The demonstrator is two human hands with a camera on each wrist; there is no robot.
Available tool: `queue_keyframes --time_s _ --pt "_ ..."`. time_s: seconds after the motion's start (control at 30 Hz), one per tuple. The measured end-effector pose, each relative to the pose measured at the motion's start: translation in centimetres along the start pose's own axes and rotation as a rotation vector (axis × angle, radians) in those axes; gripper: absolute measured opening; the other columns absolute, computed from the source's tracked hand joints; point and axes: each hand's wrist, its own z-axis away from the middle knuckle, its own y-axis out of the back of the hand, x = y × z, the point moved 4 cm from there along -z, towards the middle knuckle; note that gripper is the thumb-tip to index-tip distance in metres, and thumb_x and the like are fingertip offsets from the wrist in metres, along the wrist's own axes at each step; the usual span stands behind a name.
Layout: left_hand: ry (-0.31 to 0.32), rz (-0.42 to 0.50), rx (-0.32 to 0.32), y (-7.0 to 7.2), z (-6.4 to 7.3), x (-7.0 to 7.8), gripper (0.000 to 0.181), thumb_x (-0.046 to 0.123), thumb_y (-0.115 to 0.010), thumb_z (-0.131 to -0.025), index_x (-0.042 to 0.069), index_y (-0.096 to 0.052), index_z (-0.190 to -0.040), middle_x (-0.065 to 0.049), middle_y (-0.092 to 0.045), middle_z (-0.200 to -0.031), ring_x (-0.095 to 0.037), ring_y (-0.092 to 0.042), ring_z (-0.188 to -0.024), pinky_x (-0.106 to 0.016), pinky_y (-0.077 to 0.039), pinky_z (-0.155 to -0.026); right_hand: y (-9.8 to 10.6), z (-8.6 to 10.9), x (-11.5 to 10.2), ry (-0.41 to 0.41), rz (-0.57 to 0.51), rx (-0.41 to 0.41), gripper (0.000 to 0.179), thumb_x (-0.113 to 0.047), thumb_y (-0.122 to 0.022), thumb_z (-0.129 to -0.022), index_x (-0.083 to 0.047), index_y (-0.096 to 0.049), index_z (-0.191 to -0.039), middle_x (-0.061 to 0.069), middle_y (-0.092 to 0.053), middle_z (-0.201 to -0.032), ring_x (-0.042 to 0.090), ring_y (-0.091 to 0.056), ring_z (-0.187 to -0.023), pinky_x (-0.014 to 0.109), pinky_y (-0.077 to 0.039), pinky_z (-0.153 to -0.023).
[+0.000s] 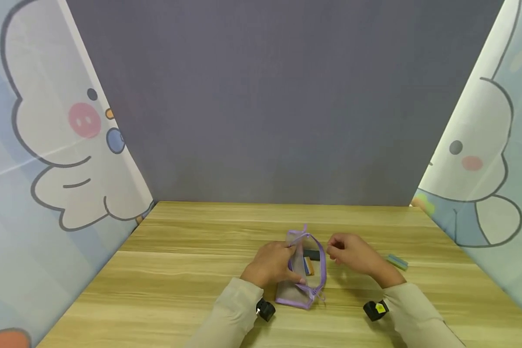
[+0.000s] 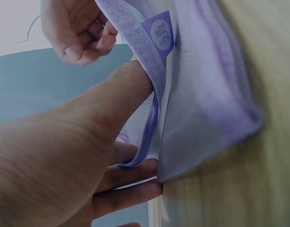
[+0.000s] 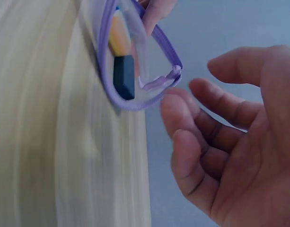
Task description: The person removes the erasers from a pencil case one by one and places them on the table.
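A translucent mesh zip pouch (image 1: 292, 294) with purple edging lies on the table, its zipped mouth spread wide toward the right. My left hand (image 1: 270, 263) grips one side of that mouth, thumb inside the rim and fingers outside. Through the opening show a dark block (image 3: 124, 77) and an orange piece (image 3: 118, 35) with some blue beside it. Just right of the mouth, my right hand (image 1: 352, 252) hovers with loosely curled fingers and nothing between them. A purple label (image 2: 160, 35) marks the pouch's side.
A small green and blue block (image 1: 398, 262) lies on the wooden table (image 1: 178, 270), behind the right wrist. A grey panel (image 1: 261, 106) stands at the table's back edge, with cartoon-printed curtains (image 1: 48, 121) at both sides.
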Motion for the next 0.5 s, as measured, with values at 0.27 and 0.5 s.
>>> queue_keyframes --time_s 0.27,0.5 --pt "-0.002 -0.021 0.003 0.1 -0.1 0.2 0.093 0.069 -0.077 -0.072 0.013 -0.058 -0.143 -0.002 -0.056 -0.144 -0.021 -0.055 -0.127 -0.035 -0.044 -0.104 -0.7 -1.3 -0.9 0.002 0.050 -0.041 0.022 -0.022 -0.058 -0.103 -0.003 -0.067 -0.101 0.009 -0.065 -0.083 0.022 -0.061 -0.071 0.029 -0.050 -0.061" --pt "0.019 -0.035 -0.015 -0.1 0.0 0.2 0.093 0.070 -0.077 -0.073 0.015 -0.056 -0.145 -0.001 -0.055 -0.145 -0.022 -0.053 -0.130 -0.038 -0.041 -0.107 -0.9 -2.3 -1.0 0.019 0.076 -0.032 0.020 -0.020 -0.057 -0.103 -0.004 -0.067 -0.098 0.009 -0.064 -0.076 0.017 -0.056 -0.064 0.030 -0.046 -0.057"
